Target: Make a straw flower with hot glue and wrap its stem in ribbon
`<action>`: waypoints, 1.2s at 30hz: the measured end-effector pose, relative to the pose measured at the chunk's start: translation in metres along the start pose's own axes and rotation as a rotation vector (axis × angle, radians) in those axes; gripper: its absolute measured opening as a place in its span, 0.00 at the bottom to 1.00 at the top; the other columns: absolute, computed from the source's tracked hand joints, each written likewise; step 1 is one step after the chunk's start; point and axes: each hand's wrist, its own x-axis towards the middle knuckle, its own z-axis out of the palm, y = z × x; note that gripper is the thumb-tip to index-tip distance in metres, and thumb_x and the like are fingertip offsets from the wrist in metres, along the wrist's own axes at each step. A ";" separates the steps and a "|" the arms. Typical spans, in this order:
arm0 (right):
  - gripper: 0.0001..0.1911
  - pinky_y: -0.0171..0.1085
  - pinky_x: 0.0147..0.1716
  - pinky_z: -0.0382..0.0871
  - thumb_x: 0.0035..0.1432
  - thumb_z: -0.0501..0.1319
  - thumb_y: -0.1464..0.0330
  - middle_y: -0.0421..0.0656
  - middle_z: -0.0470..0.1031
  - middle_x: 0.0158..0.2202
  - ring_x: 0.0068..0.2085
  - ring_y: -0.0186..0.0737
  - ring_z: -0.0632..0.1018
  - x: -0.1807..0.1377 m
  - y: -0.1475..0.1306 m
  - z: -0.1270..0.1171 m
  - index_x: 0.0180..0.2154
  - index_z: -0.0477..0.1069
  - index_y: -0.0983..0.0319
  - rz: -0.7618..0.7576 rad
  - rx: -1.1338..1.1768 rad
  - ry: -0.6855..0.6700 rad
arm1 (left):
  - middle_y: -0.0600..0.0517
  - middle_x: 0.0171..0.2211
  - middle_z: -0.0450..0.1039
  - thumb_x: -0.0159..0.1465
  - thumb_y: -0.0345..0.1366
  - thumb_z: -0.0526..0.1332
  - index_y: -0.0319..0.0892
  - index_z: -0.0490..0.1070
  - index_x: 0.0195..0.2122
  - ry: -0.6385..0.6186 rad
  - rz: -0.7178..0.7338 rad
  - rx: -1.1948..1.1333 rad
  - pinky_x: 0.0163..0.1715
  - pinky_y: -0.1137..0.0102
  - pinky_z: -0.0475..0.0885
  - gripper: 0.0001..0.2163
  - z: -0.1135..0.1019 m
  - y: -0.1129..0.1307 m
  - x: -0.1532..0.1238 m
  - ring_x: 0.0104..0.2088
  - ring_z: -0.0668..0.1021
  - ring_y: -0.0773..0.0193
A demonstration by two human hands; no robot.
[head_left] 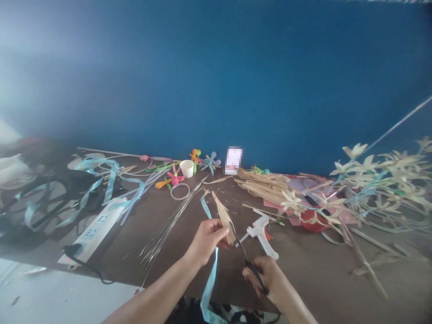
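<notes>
Near the front of the dark table, my left hand [209, 240] pinches a dry, straw-coloured husk strip [222, 211] whose tip points away from me. In my right hand [265, 276] are black-handled scissors [257, 275]. Their blades reach up to the husk's lower right edge; whether they touch or cut it I cannot tell. A light blue ribbon [209, 279] runs beneath my left hand and hangs past the table's front edge. To the right of the husk lies a white glue gun [261, 231].
Thin metal wires [175, 213] lie left of my hands. Farther left is a white power strip [96, 229] with a plugged-in cord. A paper cup [186, 168], a husk pile [263, 183] and pale artificial flowers [381, 189] stand or lie toward the back and right, before a blue wall [216, 81].
</notes>
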 end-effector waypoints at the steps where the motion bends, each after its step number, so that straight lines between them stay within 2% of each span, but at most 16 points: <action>1: 0.21 0.28 0.13 0.47 0.43 0.60 0.53 0.33 0.58 0.07 0.11 0.25 0.57 0.000 0.000 0.000 0.16 0.60 0.63 0.010 -0.005 -0.002 | 0.50 0.20 0.73 0.53 0.37 0.58 0.36 0.69 0.27 0.006 -0.005 0.001 0.20 0.75 0.66 0.08 0.000 0.000 0.000 0.21 0.74 0.65; 15: 0.22 0.28 0.12 0.45 0.41 0.61 0.53 0.33 0.58 0.07 0.11 0.25 0.57 0.000 -0.004 0.001 0.15 0.61 0.63 0.017 0.004 -0.006 | 0.51 0.19 0.73 0.53 0.40 0.58 0.37 0.69 0.25 0.016 -0.021 -0.032 0.19 0.75 0.65 0.10 0.000 0.003 -0.002 0.21 0.75 0.64; 24: 0.22 0.28 0.13 0.46 0.41 0.61 0.53 0.33 0.58 0.07 0.11 0.25 0.57 -0.004 -0.007 -0.001 0.15 0.61 0.63 0.005 0.020 -0.010 | 0.50 0.20 0.73 0.53 0.41 0.57 0.37 0.70 0.26 0.004 -0.013 0.026 0.20 0.74 0.66 0.10 -0.001 -0.001 -0.002 0.22 0.75 0.63; 32: 0.23 0.29 0.14 0.49 0.44 0.59 0.52 0.34 0.59 0.08 0.13 0.26 0.58 -0.006 -0.006 -0.010 0.13 0.61 0.64 -0.019 -0.100 -0.026 | 0.51 0.20 0.72 0.53 0.40 0.56 0.38 0.69 0.24 -0.030 -0.017 0.069 0.18 0.75 0.64 0.10 -0.003 0.006 -0.004 0.20 0.74 0.65; 36: 0.25 0.29 0.15 0.49 0.46 0.58 0.52 0.34 0.57 0.08 0.13 0.26 0.58 -0.009 -0.004 -0.017 0.12 0.57 0.63 -0.085 -0.168 -0.034 | 0.52 0.19 0.72 0.53 0.39 0.56 0.38 0.69 0.23 -0.028 -0.007 0.123 0.18 0.75 0.63 0.09 -0.006 0.007 -0.004 0.18 0.72 0.67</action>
